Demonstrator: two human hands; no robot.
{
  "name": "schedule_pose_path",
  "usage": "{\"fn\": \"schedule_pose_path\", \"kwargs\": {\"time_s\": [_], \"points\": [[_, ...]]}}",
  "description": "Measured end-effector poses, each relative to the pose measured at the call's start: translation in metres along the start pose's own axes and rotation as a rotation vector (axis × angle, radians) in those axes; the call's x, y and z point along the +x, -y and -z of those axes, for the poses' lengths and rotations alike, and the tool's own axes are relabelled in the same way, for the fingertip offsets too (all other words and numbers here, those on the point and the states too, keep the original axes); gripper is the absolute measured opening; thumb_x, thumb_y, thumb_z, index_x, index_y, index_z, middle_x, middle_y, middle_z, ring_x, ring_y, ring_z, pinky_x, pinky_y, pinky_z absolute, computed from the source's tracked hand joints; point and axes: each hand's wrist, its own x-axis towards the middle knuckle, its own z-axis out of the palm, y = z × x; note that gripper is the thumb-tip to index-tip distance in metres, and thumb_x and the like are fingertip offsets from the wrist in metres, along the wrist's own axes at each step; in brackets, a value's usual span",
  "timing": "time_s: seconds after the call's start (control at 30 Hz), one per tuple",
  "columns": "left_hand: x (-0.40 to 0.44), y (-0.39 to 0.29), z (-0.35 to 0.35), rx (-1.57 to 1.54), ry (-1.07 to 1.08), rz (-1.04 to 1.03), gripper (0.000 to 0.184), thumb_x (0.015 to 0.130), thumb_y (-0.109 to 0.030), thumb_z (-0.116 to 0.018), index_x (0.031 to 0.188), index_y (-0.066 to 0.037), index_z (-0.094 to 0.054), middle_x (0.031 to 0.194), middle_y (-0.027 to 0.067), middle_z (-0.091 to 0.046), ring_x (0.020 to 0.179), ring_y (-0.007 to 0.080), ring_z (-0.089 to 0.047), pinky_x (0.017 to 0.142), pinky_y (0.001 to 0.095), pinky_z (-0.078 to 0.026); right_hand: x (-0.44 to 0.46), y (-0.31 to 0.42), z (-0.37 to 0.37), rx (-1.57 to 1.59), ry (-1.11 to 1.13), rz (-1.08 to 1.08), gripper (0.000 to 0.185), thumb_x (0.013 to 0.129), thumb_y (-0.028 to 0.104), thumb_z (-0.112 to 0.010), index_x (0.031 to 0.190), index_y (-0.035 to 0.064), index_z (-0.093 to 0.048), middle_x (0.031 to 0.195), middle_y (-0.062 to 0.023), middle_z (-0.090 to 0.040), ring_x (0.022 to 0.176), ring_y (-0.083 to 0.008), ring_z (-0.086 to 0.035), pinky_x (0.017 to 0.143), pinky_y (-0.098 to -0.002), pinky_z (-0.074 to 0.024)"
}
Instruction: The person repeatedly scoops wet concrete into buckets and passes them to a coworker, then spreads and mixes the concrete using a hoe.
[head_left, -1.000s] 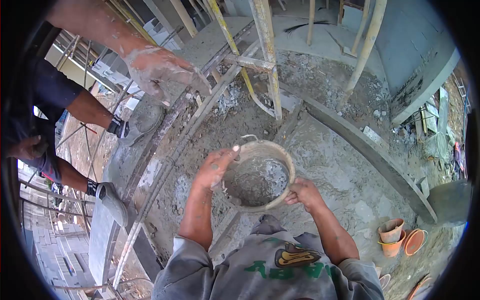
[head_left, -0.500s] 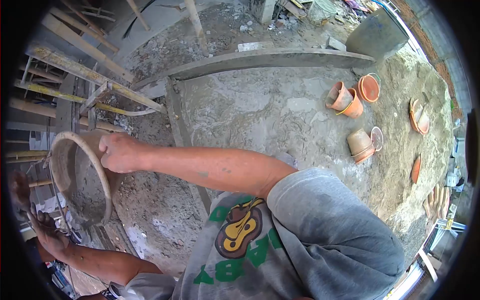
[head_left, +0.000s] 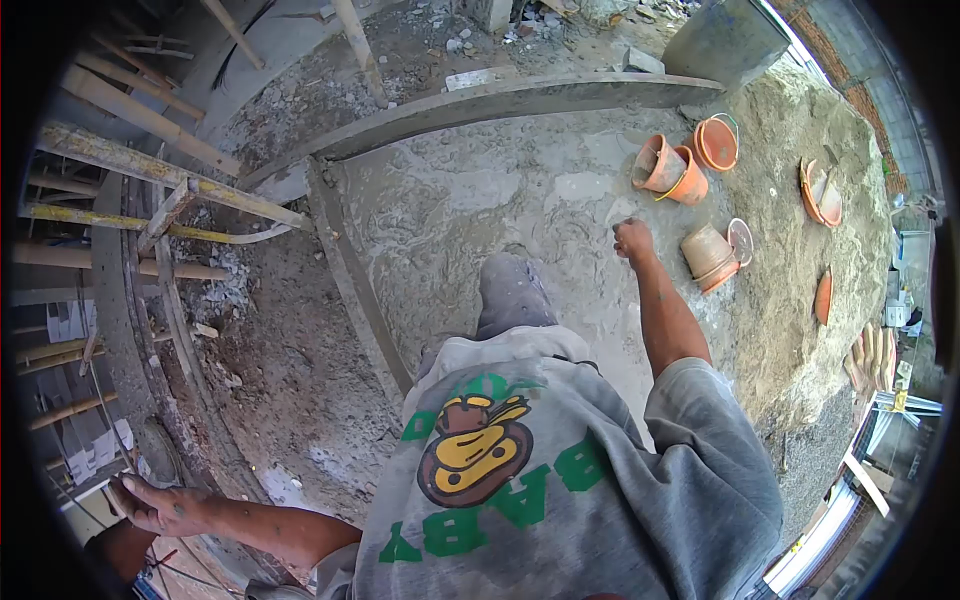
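At the lower left, my left hand [head_left: 165, 508] is held out with the thumb apart from the fingers and nothing seen in it. A co-worker's forearm [head_left: 122, 548] is right beside it, partly cut off by the dark rim of the view. My right hand [head_left: 632, 240] hangs above the wet mortar [head_left: 470, 200], its fingers curled in and holding nothing visible. To its right lie stacked orange buckets [head_left: 660, 168] and another mortar-stained bucket [head_left: 708, 255]. The large bucket seen before is out of view.
A curved concrete edge [head_left: 520, 108] bounds the mortar at the back, and a straight board [head_left: 350, 270] bounds its left side. Bamboo and yellow-marked poles [head_left: 170, 165] stand at the left. A grey drum [head_left: 722, 45] is at the back right, near an orange bucket [head_left: 716, 143].
The large bucket has left both my hands and the view. My right arm has swung from the left over to the right. The view has shifted slightly, and my left hand sits lower.
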Motion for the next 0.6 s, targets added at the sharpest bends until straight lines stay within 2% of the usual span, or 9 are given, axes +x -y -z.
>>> {"fn": "schedule_pose_path", "kwargs": {"time_s": [0.03, 0.1, 0.13, 0.2, 0.27, 0.33, 0.43, 0.5, 0.6], "points": [[-0.008, 0.002, -0.005, -0.044, 0.078, 0.051, 0.037, 0.089, -0.024, -0.055, 0.112, 0.004, -0.053, 0.117, 0.0154, -0.056, 0.108, 0.0232, -0.054, 0.089, 0.0321, -0.045, 0.013, -0.037, -0.001, -0.105, -0.048, 0.047, 0.024, 0.064, 0.014, -0.052, 0.078, -0.0038, -0.06, 0.069, -0.0209, -0.063, 0.065, -0.0314, -0.064, 0.063, -0.0393, -0.0494], [0.006, 0.104, 0.008, -0.294, 0.32, 0.392, 0.041, 0.089, -0.027, -0.054, 0.115, 0.004, -0.05, 0.116, 0.0154, -0.056, 0.108, 0.026, -0.054, 0.094, 0.0339, -0.042, 0.009, -0.087, -0.002, -0.413, 0.0, 0.201, 0.022, 0.065, 0.013, -0.053, 0.077, -0.0038, -0.06, 0.066, -0.0181, -0.063, 0.063, -0.0274, -0.064, 0.06, -0.0386, -0.0496], [0.014, 0.155, 0.014, -0.377, 0.415, 0.576, 0.042, 0.09, -0.028, -0.053, 0.117, 0.004, -0.049, 0.116, 0.0155, -0.056, 0.108, 0.0274, -0.053, 0.096, 0.0349, -0.04, 0.021, -0.136, -0.018, -0.363, 0.071, 0.144, 0.016, 0.069, 0.011, -0.052, 0.076, -0.002, -0.059, 0.066, -0.0143, -0.06, 0.06, -0.0232, -0.063, 0.052, -0.034, -0.0495], [-0.035, 0.124, -0.003, -0.32, 0.387, 0.568, 0.038, 0.09, -0.025, -0.052, 0.117, 0.002, -0.049, 0.114, 0.015, -0.057, 0.103, 0.0254, -0.056, 0.091, 0.0345, -0.043, 0.018, -0.177, -0.031, -0.446, 0.261, 0.123, 0.011, 0.074, 0.01, -0.052, 0.075, 0.0004, -0.058, 0.067, -0.01, -0.058, 0.056, -0.0187, -0.062, 0.044, -0.0293, -0.0492], [-0.06, 0.101, -0.023, -0.22, 0.432, 0.581, 0.036, 0.091, -0.023, -0.051, 0.118, 0.0, -0.048, 0.112, 0.0145, -0.058, 0.098, 0.0239, -0.058, 0.086, 0.0342, -0.045, -0.029, -0.174, -0.032, -0.677, 0.495, 0.172, 0.01, 0.076, 0.011, -0.052, 0.075, 0.0015, -0.057, 0.068, -0.0089, -0.058, 0.055, -0.0181, -0.061, 0.044, -0.029, -0.049], [-0.084, 0.091, -0.069, -0.131, 0.513, 0.632, 0.035, 0.091, -0.022, -0.05, 0.119, -0.001, -0.046, 0.111, 0.014, -0.059, 0.094, 0.0229, -0.058, 0.083, 0.0341, -0.045, -0.076, -0.149, -0.032, -0.023, 0.265, -0.332, 0.012, 0.077, 0.014, -0.054, 0.081, 0.0028, -0.057, 0.073, -0.0072, -0.059, 0.055, -0.0171, -0.061, 0.044, -0.0291, -0.0486], [-0.125, 0.083, -0.132, -0.26, 0.652, 0.768, 0.034, 0.091, -0.023, -0.05, 0.117, -0.001, -0.047, 0.11, 0.0131, -0.059, 0.089, 0.0209, -0.059, 0.079, 0.0335, -0.045, -0.12, -0.156, -0.02, 0.184, 0.225, -0.388, 0.017, 0.077, 0.013, -0.055, 0.09, 0.0015, -0.056, 0.074, -0.0072, -0.06, 0.058, -0.0166, -0.063, 0.047, -0.0296, -0.0496], [-0.162, 0.075, -0.164, -0.342, 0.72, 0.849, 0.033, 0.09, -0.024, -0.052, 0.115, -0.002, -0.049, 0.105, 0.0114, -0.06, 0.088, 0.0193, -0.058, 0.078, 0.0324, -0.045, -0.103, -0.232, -0.019, -0.333, 0.4, -0.052, 0.013, 0.076, 0.01, -0.056, 0.084, 0.0007, -0.059, 0.073, -0.0088, -0.061, 0.06, -0.017, -0.064, 0.05, -0.0316, -0.0521], [-0.224, 0.037, -0.194, -0.347, 0.848, 0.88, 0.029, 0.091, -0.022, -0.051, 0.111, -0.002, -0.051, 0.101, 0.0107, -0.06, 0.085, 0.0175, -0.057, 0.079, 0.0318, -0.044, -0.103, -0.218, 0.028, -0.279, 0.321, -0.498, 0.008, 0.073, 0.007, -0.057, 0.077, -0.0004, -0.059, 0.073, -0.011, -0.061, 0.062, -0.0176, -0.065, 0.052, -0.0311, -0.0537]]}}
